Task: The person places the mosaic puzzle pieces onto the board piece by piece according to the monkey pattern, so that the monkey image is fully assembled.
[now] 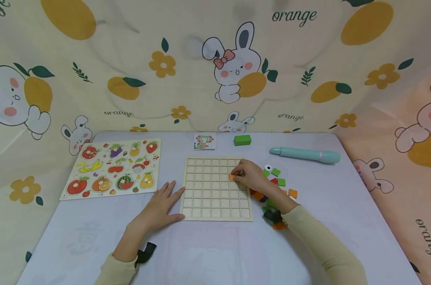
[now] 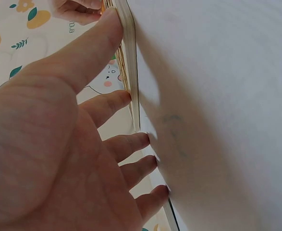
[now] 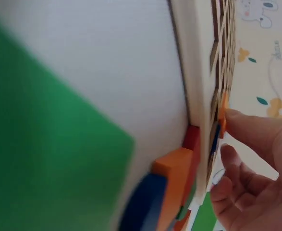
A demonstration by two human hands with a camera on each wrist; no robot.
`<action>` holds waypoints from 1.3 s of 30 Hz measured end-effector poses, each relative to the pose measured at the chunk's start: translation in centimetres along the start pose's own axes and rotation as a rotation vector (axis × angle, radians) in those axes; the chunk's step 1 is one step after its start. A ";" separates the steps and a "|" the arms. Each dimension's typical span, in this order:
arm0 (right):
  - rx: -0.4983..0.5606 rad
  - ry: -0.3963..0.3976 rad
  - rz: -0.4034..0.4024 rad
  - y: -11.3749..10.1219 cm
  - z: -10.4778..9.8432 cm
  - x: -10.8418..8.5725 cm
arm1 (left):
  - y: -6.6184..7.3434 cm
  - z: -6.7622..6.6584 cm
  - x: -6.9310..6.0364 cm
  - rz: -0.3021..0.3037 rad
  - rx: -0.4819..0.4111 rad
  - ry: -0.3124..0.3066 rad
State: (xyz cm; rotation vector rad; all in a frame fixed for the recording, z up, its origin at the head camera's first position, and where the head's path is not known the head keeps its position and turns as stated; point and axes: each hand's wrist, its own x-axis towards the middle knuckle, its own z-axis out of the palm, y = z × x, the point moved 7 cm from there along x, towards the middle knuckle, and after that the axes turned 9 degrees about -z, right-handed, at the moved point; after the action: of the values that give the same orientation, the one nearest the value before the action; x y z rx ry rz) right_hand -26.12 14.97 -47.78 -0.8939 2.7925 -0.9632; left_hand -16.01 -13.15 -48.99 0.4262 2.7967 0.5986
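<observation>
A wooden grid board point(image 1: 215, 220) with square cells lies flat in the middle of the table. My left hand point(image 1: 158, 208) is spread at its left side, the thumb and index finger touching the board's edge; in the left wrist view the fingers point(image 2: 107, 106) are straight and apart. Over the board's upper right cells, my right hand point(image 1: 252, 174) pinches a small orange square tile point(image 1: 232, 177). The right wrist view shows the thumb against that orange tile point(image 3: 223, 107), with a blue piece point(image 3: 215, 138) close by on the grid. The index fingertip is partly hidden.
Loose coloured tiles point(image 1: 281, 182) lie right of the board, partly under the right forearm. A fruit puzzle board point(image 1: 110, 168) lies at the left. Behind the grid are a pattern card point(image 1: 204, 141) and a green block point(image 1: 242, 140). A turquoise pen-shaped object point(image 1: 304, 154) lies back right.
</observation>
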 end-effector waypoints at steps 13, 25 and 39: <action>0.075 0.064 -0.043 0.6 -1.0 -0.9 | -0.1 0.2 0.1 0.001 0.006 0.002; 0.167 0.060 0.155 4.9 -5.6 -5.5 | -0.2 0.4 0.1 0.010 0.004 0.007; 0.124 0.033 0.252 8.1 -6.9 -9.7 | -0.1 0.3 0.1 -0.003 0.007 -0.005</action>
State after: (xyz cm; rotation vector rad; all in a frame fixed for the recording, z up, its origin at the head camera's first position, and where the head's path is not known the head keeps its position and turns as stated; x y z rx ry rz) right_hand -23.69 29.13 -48.22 -0.5000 2.7478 -1.1022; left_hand -16.04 -13.10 -49.29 0.4248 2.7948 0.5864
